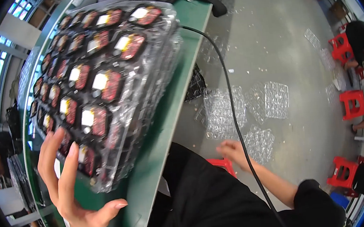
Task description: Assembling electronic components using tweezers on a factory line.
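The left hand (72,187), fingers spread, steadies the stack of clear blister trays (99,82) against sliding off the green workbench (151,156), while the right hand (232,150), fingers loosely apart, reaches down toward empty trays on the floor (256,143).

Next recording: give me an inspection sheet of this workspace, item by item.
Surface: green bench top, long and narrow.
Job's things: stack of clear plastic trays holding red-and-black parts, lying on the bench.
Clutter: empty clear trays scattered on the grey floor.
Grippers: left hand open, fingers against the stack's near edge; right hand lowered beside the bench, holding nothing visible.
Cables: black cable running off the bench across the view.
Surroundings: red stools, other seated people.
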{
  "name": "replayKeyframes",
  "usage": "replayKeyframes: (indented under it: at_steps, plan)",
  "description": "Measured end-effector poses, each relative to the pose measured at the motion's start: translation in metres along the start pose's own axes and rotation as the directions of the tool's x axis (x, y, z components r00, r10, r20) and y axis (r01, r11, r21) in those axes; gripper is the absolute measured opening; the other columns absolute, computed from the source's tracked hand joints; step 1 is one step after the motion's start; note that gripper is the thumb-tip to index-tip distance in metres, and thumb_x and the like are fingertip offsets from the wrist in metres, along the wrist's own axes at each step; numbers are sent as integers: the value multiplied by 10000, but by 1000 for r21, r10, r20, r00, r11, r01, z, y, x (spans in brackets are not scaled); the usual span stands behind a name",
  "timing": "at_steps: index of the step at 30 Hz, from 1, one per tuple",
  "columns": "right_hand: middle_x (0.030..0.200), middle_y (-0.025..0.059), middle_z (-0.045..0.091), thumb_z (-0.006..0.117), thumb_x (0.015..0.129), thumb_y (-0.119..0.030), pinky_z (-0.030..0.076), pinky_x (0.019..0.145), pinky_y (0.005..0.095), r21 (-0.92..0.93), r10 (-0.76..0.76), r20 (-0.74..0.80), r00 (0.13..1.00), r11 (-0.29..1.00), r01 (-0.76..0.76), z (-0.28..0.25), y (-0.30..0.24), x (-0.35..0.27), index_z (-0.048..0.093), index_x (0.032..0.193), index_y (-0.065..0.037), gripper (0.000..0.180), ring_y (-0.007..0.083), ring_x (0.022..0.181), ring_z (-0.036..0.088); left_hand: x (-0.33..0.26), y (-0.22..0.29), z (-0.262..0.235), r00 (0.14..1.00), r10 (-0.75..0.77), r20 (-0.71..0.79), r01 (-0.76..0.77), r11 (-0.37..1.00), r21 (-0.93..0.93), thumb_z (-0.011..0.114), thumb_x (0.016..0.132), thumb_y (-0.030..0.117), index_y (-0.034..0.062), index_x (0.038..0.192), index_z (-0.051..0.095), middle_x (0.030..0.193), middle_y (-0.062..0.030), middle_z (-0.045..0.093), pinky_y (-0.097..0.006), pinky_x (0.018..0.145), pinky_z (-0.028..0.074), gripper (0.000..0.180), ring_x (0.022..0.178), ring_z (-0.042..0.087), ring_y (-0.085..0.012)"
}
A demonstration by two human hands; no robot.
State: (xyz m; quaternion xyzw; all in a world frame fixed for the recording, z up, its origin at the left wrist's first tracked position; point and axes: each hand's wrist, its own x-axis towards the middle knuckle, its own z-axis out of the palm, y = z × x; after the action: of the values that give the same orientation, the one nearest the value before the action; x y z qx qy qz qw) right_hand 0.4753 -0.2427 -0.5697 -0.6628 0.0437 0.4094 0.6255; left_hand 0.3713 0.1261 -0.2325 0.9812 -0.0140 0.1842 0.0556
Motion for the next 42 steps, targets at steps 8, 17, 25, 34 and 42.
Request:
replayKeyframes:
  at_steps: [8, 17, 25, 34, 42]
  plan:
    - [1163, 273, 801, 876, 883, -358, 600, 1017, 515, -333, 101, -745, 660, 801, -498, -121, 243, 215, 719, 1290, 59, 603, 458, 1137, 775, 1, 15, 23, 998, -39, -49, 43, 995, 94, 684, 1045, 597, -30, 1645, 506, 1678, -321, 486, -600, 1305, 328, 886, 1556, 487, -460]
    - [1442, 360, 664, 804, 888, -307, 598, 1072, 568, -170, 388, -707, 591, 718, -675, -157, 293, 233, 590, 1436, 58, 692, 534, 1270, 706, -18, 22, 41, 986, -48, -161, 88, 963, 255, 608, 1054, 631, -45, 1635, 439, 1591, -394, 523, -707, 1252, 366, 907, 1463, 535, -555]
    - [1318, 281, 771, 816, 845, -248, 588, 1098, 461, -200, 399, -694, 599, 693, -693, -142, 335, 248, 761, 1322, 16, 547, 417, 1265, 749, 5, 39, 70, 968, -3, -249, 98, 924, 370, 956, 782, 658, 39, 1737, 199, 1696, -349, 402, -691, 1295, 340, 1367, 1548, 443, -535]
    - [960, 221, 827, 824, 900, -257, 605, 885, 502, -259, 149, -711, 687, 853, -453, -131, 321, 206, 829, 1076, 6, 316, 384, 918, 808, 2, 48, 72, 953, 120, -279, 35, 870, 492, 1103, 662, 357, 107, 1765, 92, 1694, -360, 353, -683, 1207, 485, 1517, 1455, 523, -544]
    - [945, 202, 787, 767, 1024, -251, 555, 774, 483, -545, -400, -729, 555, 830, -118, -140, 251, 113, 767, 1123, 26, 294, 339, 828, 739, 0, 45, 69, 949, 95, -300, 2, 952, 307, 1048, 726, 195, 80, 1742, 229, 1716, -323, 381, -661, 1295, 366, 1310, 1530, 476, -519]
